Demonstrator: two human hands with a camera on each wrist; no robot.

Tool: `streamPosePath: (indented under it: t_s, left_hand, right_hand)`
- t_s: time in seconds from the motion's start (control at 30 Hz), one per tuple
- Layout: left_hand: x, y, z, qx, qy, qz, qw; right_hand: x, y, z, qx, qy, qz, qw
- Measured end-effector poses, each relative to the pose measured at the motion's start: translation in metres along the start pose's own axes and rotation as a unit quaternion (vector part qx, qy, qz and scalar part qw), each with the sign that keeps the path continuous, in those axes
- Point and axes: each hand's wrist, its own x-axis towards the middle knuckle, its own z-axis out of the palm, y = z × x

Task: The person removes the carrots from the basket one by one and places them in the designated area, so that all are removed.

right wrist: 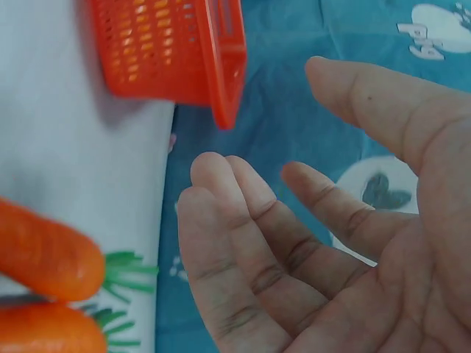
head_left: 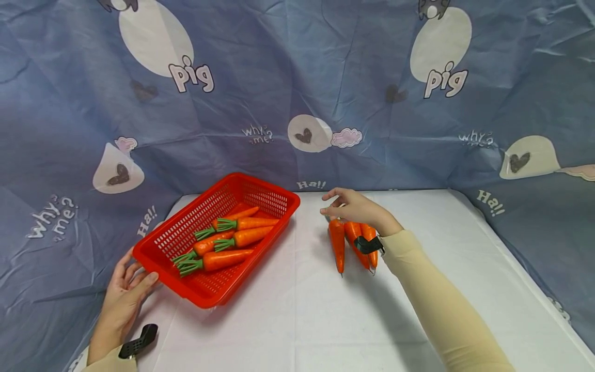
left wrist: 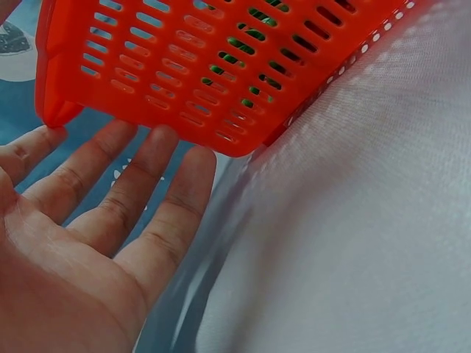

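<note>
My left hand (head_left: pixel 122 297) is at the near left corner of a red perforated plastic basket (head_left: pixel 251 281). Its thumb lies at the rim, while the other fingers reach out nearly straight; in the left wrist view their fingertips meet the basket wall (left wrist: pixel 169 81). Several orange carrots (head_left: pixel 228 259) with short green tops lie in the basket. On the right, my right hand (head_left: pixel 360 209) hovers over the top ends of three more carrots (head_left: pixel 337 245), fingers loosely bent and nothing between them. The wrist and hand partly cover those carrots in the head view.
A white cloth-covered table (head_left: pixel 297 330) carries everything. Behind it and along both sides hangs a blue printed cloth (head_left: pixel 372 103). The basket's left corner reaches the table's left edge. Each wrist wears a black strap (head_left: pixel 367 245).
</note>
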Motion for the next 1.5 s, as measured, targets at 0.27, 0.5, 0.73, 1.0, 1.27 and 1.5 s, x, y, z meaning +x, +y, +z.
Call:
streamPosePath:
  t_s: [0.27, 0.5, 0.73, 1.0, 1.27, 1.5]
  left_hand:
    - [0.001, -0.002, 0.001, -0.006, -0.004, 0.003, 1.0]
    - [-0.001, -0.004, 0.001, -0.019, -0.01, 0.018, 0.9996]
    - [-0.001, -0.004, 0.001, -0.01, -0.003, 0.007, 0.9999]
    - [-0.005, -0.001, -0.006, -0.024, 0.007, 0.01, 0.9996]
    - [-0.003, 0.0, -0.004, -0.027, 0.0, 0.016, 0.9995]
    - [0.0, -0.001, 0.0, -0.03, -0.016, 0.031, 0.9989]
  right_hand:
    - [0.011, -0.027, 0.021, -0.006, -0.012, -0.034, 0.999]
    - [0.026, -0.045, 0.042, -0.007, -0.027, -0.08, 0.996]
    - [0.041, -0.072, 0.061, -0.038, -0.044, -0.125, 0.99]
    - [0.058, -0.102, 0.085, -0.073, -0.072, -0.151, 0.983]
    - [0.069, -0.112, 0.1, -0.113, -0.109, -0.164, 0.974]
    - [0.078, -0.119, 0.113, -0.12, -0.127, -0.142, 0.974]
